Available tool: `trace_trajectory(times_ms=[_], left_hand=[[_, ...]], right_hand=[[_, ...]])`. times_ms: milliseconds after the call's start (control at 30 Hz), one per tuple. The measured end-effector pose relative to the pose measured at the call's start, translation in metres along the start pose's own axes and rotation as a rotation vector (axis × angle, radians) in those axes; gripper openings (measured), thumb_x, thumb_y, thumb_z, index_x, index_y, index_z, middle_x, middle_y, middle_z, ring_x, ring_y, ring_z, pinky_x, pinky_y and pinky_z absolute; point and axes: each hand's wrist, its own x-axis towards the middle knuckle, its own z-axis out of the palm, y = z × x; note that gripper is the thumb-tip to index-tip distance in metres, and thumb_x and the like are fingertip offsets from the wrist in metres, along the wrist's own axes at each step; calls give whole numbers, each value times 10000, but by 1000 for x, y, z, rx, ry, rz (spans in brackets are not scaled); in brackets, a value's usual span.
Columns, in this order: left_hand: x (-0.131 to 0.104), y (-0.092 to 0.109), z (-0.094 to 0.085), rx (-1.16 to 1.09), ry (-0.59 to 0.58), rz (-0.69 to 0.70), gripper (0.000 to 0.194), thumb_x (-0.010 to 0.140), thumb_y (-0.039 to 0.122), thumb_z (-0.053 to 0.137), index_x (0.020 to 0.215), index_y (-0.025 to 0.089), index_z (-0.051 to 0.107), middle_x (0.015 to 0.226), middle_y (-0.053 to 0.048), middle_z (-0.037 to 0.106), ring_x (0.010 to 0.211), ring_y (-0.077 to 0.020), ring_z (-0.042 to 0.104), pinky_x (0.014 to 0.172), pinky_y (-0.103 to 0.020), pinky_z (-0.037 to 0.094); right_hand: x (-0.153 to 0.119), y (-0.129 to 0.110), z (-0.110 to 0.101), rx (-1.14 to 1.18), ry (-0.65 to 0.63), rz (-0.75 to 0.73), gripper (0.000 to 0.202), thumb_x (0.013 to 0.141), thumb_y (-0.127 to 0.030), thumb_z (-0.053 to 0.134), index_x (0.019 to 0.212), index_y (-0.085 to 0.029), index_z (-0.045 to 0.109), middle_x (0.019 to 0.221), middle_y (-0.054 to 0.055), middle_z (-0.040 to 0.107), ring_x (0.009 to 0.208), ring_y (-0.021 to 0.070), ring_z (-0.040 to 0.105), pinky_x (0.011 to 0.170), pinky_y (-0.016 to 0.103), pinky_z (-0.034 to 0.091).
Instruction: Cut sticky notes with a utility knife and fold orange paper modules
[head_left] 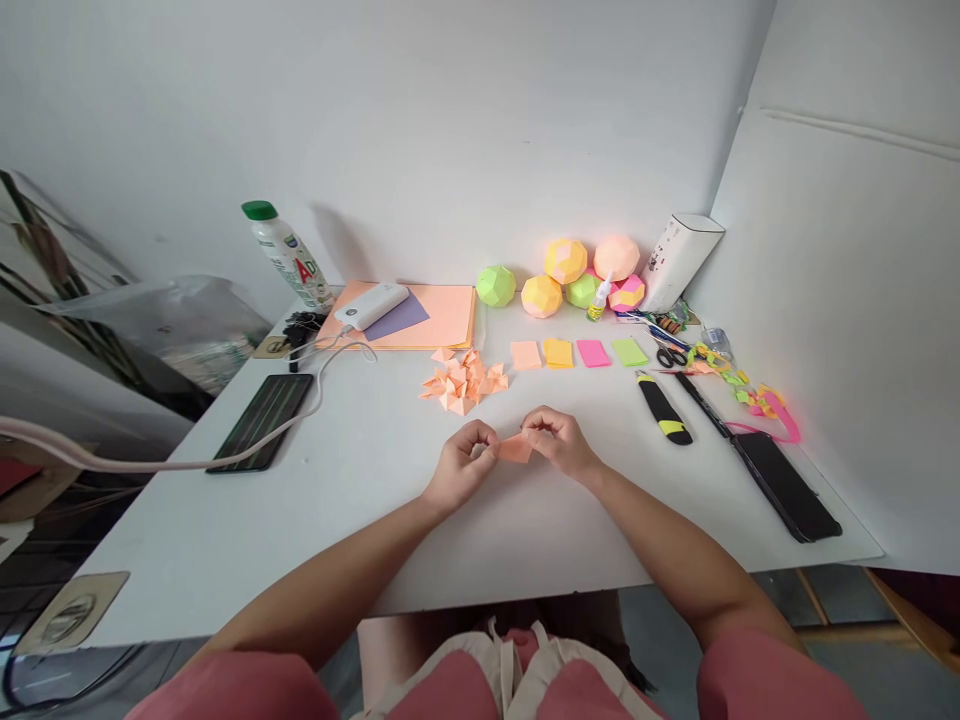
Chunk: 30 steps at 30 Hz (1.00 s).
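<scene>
Between my two hands is a small peach paper square (514,449), just above the white table. My left hand (463,465) pinches its left edge between thumb and fingers. At the opposite edge my right hand (562,440) grips it the same way. Beyond the hands lies a heap of folded peach paper pieces (462,382). To the right of that heap, small paper stacks sit in a row: peach (526,355), orange (558,353), pink (593,353) and green (629,351).
Faceted paper balls (566,261) and a glue bottle (599,298) stand by the wall. A utility knife (664,408), scissors (670,356) and black pouch (784,482) lie right. Leftward are a phone (261,422), a cable, a power bank (373,305) and a white bottle (289,255).
</scene>
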Motion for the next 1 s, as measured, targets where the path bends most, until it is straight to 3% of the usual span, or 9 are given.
trace_trajectory(times_ms=[433,600,667,767,867,1000], left_hand=[[1,-3,-1,-27,58,30,147,774,317,549,704,191,518,725,-2,512,710,-140,494,696,-268,415],[2,-10,-1,-94,96,-8,180,807,345,544,729,185,515,717,5,504,682,-122,479,674,-253,412],[2,-13,0,-143,116,-28,198,820,371,548,768,182,524,732,3,512,684,-116,482,667,-246,411],[2,-12,2,-210,143,-48,246,814,418,570,806,175,531,724,4,534,672,-112,504,661,-245,419],[1,-8,4,-257,139,-78,290,795,454,589,816,172,524,702,0,572,659,-117,536,646,-251,426],[1,-5,3,-291,59,-137,304,772,464,608,792,174,517,700,-10,607,661,-131,562,637,-263,431]], right_hand=[[4,7,-5,95,144,1,103,743,-272,564,669,-200,558,760,10,579,768,162,539,737,300,435],[10,6,-12,153,294,84,156,754,-297,569,632,-203,539,673,-5,554,738,157,539,746,298,431],[9,4,-10,186,253,95,156,774,-343,580,708,-205,546,698,-8,556,744,151,543,755,299,431],[5,2,-1,209,70,122,220,779,-404,604,856,-204,557,764,-10,559,725,134,532,719,285,429],[1,4,8,146,-73,151,262,777,-436,609,742,-186,542,687,-30,504,622,106,471,622,261,400],[2,5,8,160,-64,151,289,779,-455,606,695,-185,546,679,-23,543,660,122,519,670,278,428]])
